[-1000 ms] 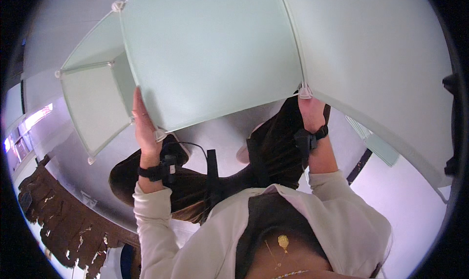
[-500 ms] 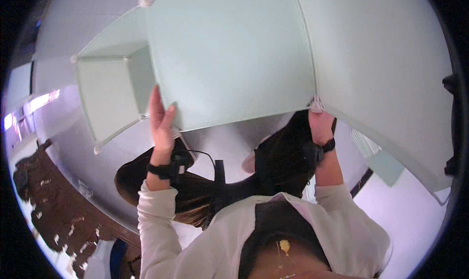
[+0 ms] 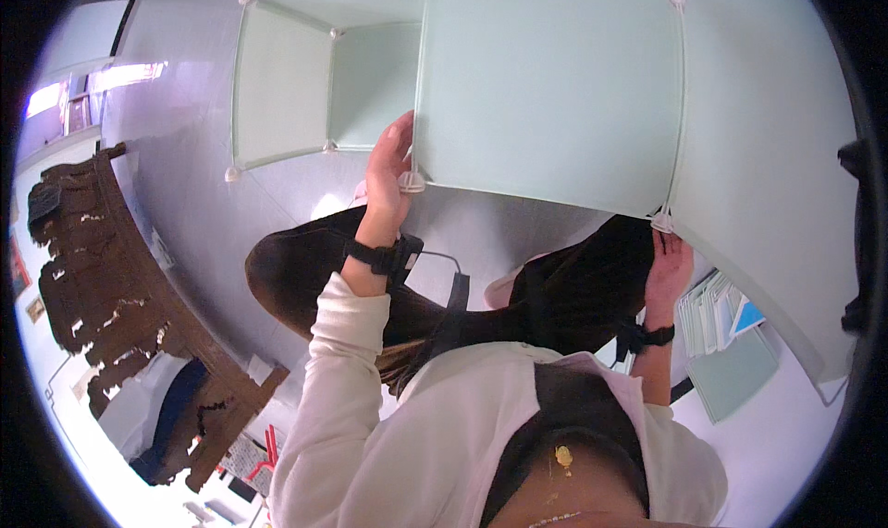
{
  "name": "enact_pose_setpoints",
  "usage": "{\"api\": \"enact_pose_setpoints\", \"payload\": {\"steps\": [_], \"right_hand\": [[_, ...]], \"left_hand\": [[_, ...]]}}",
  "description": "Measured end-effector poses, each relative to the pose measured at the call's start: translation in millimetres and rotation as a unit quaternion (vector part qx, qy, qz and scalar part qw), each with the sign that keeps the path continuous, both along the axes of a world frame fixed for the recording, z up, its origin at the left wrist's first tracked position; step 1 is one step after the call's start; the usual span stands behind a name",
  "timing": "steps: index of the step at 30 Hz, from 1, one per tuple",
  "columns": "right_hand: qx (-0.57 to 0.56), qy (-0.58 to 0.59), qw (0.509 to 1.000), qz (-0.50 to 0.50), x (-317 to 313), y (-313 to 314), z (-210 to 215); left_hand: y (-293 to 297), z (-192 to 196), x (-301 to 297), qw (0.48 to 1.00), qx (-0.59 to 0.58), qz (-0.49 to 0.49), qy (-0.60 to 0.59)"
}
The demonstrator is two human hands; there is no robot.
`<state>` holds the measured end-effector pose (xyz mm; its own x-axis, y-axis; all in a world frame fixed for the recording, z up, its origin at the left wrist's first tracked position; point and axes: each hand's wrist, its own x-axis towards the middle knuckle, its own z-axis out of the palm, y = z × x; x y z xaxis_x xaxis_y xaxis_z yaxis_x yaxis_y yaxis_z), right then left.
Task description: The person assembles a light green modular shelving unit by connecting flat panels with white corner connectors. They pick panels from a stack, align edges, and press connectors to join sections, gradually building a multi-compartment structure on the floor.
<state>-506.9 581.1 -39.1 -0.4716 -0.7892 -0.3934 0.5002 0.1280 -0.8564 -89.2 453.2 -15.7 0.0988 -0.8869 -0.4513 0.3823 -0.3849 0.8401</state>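
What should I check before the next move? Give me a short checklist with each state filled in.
1. Left hand at the middle panel's near-left corner: ok, at its edge.
2. Right hand gripping firmly: cannot tell; it is at the near-right corner, fingers partly hidden.
3. Near corners capped: ok, with a left connector and a right connector in place.
4. Middle panel's far-left corner joined: cannot tell, cut off by the picture's top edge.
5. Left box closed in: not ok, its side facing the camera is open.
6. Spare panels in view: ok, right of the right hand.
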Motion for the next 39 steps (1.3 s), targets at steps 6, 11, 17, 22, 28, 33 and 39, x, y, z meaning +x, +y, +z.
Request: {"api": "enact_pose_setpoints", "payload": {"steps": [6,11,17,22,28,33,39], "right_hand": [[-0.081,-0.259,0.96,-0.067,-10.5,-28.4,-6.8],[0.097,0.613,0.762,0.188,9.7,-33.2,-22.7],[0.184,0.557,0.789,0.182,24.1,-33.6,-4.0],[0.146,0.42,0.884,0.146,9.1,-29.3,-25.0],[0.085,0.523,0.834,0.151,6.6,-32.9,-33.0],[0.196,0.653,0.696,0.226,17.5,-27.6,-6.1],[0.158,0.61,0.758,0.169,25.2,-32.8,-5.2]], "left_hand": [[-4.5,10.5,-1.8,0.996,0.044,-0.07,-0.038],[-9.3,8.8,-3.8,0.991,0.056,-0.096,-0.076],[-10.3,4.3,-2.4,0.997,0.063,-0.044,0.022],[-10.1,4.7,-3.0,0.995,0.091,-0.016,0.023],[-8.2,-4.9,-3.5,0.994,0.106,0.008,0.008],[-4.7,-8.0,-4.6,0.983,0.157,0.081,-0.045],[-10.6,5.4,-2.2,0.988,0.152,-0.012,-0.031]]}}
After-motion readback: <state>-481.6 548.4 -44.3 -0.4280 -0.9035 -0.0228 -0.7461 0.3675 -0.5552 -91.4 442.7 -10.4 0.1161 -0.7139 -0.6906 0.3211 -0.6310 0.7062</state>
